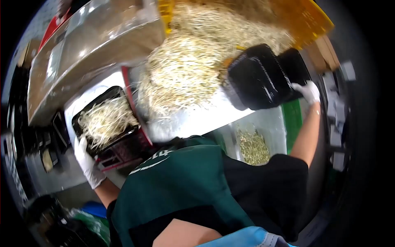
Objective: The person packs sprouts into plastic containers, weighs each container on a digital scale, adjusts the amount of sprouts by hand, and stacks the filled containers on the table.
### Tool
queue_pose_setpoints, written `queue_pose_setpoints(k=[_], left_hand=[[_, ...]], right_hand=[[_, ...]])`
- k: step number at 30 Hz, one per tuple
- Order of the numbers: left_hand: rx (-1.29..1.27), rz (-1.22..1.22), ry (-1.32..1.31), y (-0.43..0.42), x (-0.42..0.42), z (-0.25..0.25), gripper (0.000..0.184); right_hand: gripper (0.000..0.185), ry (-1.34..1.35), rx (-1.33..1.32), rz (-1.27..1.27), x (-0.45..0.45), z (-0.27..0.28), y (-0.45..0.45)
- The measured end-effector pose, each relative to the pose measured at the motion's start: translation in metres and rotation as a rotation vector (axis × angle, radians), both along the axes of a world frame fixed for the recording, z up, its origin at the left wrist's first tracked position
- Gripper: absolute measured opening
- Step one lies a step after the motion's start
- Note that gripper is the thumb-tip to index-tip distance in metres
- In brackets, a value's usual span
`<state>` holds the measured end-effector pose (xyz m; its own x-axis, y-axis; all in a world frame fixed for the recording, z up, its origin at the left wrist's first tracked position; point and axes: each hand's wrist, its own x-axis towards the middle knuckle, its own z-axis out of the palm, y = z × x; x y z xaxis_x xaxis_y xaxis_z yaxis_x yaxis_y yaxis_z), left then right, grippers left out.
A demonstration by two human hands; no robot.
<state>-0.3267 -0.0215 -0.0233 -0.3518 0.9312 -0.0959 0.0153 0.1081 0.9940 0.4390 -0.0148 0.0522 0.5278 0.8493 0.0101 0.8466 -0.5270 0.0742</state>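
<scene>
Bean sprouts fill a black tray (108, 120) that rests on a red-edged scale at the left. My left hand (85, 159), in a white glove, is at the tray's near left corner, its fingers along the rim. At the right, my gloved right hand (307, 90) has its fingers at the end of a stack of black trays (263, 76), closed on the edge of one. A large heap of bean sprouts (181, 74) lies on the metal table (222, 108) between the two hands.
A yellow crate (306, 24) stands behind the heap. A plastic-lined box (98, 49) is at the back left. Near my body, a clear bin (275, 129) holds loose sprout bits (253, 148). Part of another person (61, 10) shows at the top left.
</scene>
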Motion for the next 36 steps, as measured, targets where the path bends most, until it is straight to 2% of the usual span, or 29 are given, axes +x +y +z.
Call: queue_pose_setpoints(k=[1, 3, 4, 5, 6, 7, 9, 10, 11, 12, 13, 14, 15, 16, 17, 18, 19, 21, 22, 23, 25, 27, 28, 30, 31, 33, 34, 35, 36], left_hand=[[0.026, -0.003, 0.075, -0.001, 0.000, -0.001, 0.041], [0.050, 0.026, 0.043, 0.004, 0.023, 0.003, 0.036], [-0.116, 0.027, 0.064, 0.006, 0.026, 0.007, 0.032], [-0.046, -0.019, 0.131, 0.008, 0.038, 0.017, 0.030], [-0.061, -0.022, 0.078, 0.010, 0.038, 0.016, 0.032], [-0.069, -0.037, 0.020, 0.008, 0.037, 0.017, 0.035], [-0.287, 0.017, 0.173, -0.004, 0.037, 0.051, 0.044], [-0.071, 0.077, 0.136, -0.009, 0.034, 0.044, 0.053], [0.090, 0.073, 0.261, -0.011, 0.032, 0.045, 0.058], [0.036, 0.034, 0.495, -0.009, 0.029, 0.045, 0.061], [-0.022, -0.017, 0.727, -0.006, 0.028, 0.047, 0.063], [0.017, -0.183, 0.841, 0.003, 0.039, 0.064, 0.064], [0.067, -0.350, 0.949, 0.013, 0.052, 0.079, 0.066], [0.348, -0.439, 1.042, 0.026, 0.053, 0.069, 0.067], [0.637, -0.522, 1.120, 0.037, 0.057, 0.056, 0.068], [0.435, -0.587, 1.189, 0.038, 0.070, 0.050, 0.066], [0.332, -0.696, 1.173, 0.037, 0.073, 0.047, 0.063], [0.438, -0.703, 1.089, 0.032, 0.061, 0.045, 0.060], [0.421, -0.708, 1.043, 0.032, 0.056, 0.040, 0.058], [0.372, -0.695, 0.938, 0.030, 0.054, 0.043, 0.058], [0.256, -0.611, 1.056, 0.027, 0.057, 0.051, 0.059], [0.307, -0.578, 1.044, 0.030, 0.063, 0.069, 0.058], [0.306, -0.555, 1.026, 0.029, 0.063, 0.077, 0.055], [0.390, -0.494, 1.076, 0.026, 0.057, 0.090, 0.048], [0.357, -0.445, 0.859, 0.020, 0.055, 0.093, 0.045], [0.363, -0.153, 0.582, 0.006, 0.046, 0.073, 0.050], [0.329, -0.119, 0.305, 0.002, 0.047, 0.071, 0.058], [0.287, -0.082, 0.029, 0.001, 0.050, 0.073, 0.065], [0.243, -0.035, 0.069, -0.001, 0.038, 0.052, 0.070]], right_hand=[[0.072, 0.148, 0.005, 0.016, 0.000, -0.004, 0.000], [0.063, 0.060, -0.038, 0.071, -0.019, -0.011, 0.010], [0.057, 0.115, -0.063, 0.156, -0.005, -0.024, 0.015], [0.056, 0.215, 0.004, 0.212, 0.014, -0.037, 0.022], [0.058, 0.402, -0.103, 0.105, -0.011, -0.009, 0.026], [0.057, 0.640, 0.055, 0.143, 0.003, -0.011, 0.021], [0.053, 0.467, 0.151, 0.145, -0.008, 0.019, 0.020], [0.049, 0.342, 0.199, 0.231, -0.027, 0.037, 0.027], [0.044, 0.214, 0.249, 0.307, -0.050, 0.053, 0.023], [0.035, 0.153, 0.301, 0.465, -0.102, 0.069, 0.030], [0.030, 0.540, 0.389, 0.565, -0.162, 0.070, 0.038], [0.030, 0.516, 0.390, 0.711, -0.212, 0.062, 0.049], [0.035, 0.713, 0.423, 0.785, -0.281, 0.052, 0.048], [0.047, 1.028, 0.319, 0.684, -0.344, 0.044, 0.050], [0.064, 0.891, 0.243, 1.061, -0.375, 0.025, 0.067], [0.080, 0.860, 0.230, 1.193, -0.410, 0.006, 0.072], [0.084, 0.785, 0.162, 1.215, -0.443, -0.007, 0.077], [0.087, 0.621, 0.382, 1.391, -0.480, -0.033, 0.074], [0.087, 0.599, 0.393, 1.361, -0.472, -0.026, 0.080], [0.089, 0.727, 0.341, 1.303, -0.462, -0.015, 0.084], [0.092, 0.958, 0.308, 1.127, -0.433, -0.014, 0.108], [0.098, 0.980, 0.100, 0.858, -0.404, -0.013, 0.145], [0.098, 0.982, 0.096, 0.855, -0.397, -0.027, 0.165], [0.114, 0.590, 0.102, 0.959, -0.387, -0.072, 0.192], [0.125, 0.563, -0.026, 0.912, -0.386, -0.084, 0.193], [0.128, 0.211, 0.052, 1.046, -0.384, -0.095, 0.173], [0.130, 0.165, 0.036, 1.016, -0.383, -0.098, 0.164], [0.125, 0.172, 0.204, 1.090, -0.384, -0.100, 0.155], [0.121, 0.231, 0.302, 1.181, -0.393, -0.094, 0.152]])
